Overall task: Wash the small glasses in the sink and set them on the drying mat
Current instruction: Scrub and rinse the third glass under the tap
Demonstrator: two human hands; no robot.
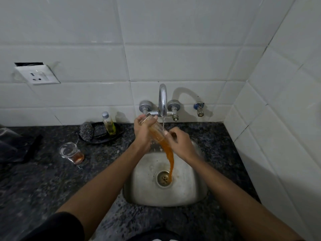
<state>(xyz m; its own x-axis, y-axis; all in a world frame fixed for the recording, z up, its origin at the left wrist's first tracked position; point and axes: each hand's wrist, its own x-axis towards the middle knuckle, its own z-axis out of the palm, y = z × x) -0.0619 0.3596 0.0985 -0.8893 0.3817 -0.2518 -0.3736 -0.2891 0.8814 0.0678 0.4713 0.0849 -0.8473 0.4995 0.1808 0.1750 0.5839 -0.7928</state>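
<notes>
Pouring orange liquid [169, 159] into the sink [142, 185] at frame centre, left hand [143, 129] fingers curl round the tilted glass [157, 132]; right hand [180, 142] fingers pinch its rim.

My count: two small glasses — one tilted over the sink [194, 192] in the hands, glass in hands [157, 132], pouring orange liquid; the second glass [71, 152] upright on the worktop [52, 180] with some orange liquid in it. Two hands: left hand [143, 129], right hand [180, 141]. One sink, one drain [164, 179]. One tap spout [163, 100] with two valve knobs, plus one separate angle valve [199, 108] on the wall. One small bottle [108, 123] of yellow liquid, one scrubber [86, 131] — both on one dark tray [119, 133]. One wall socket [37, 74].
</notes>
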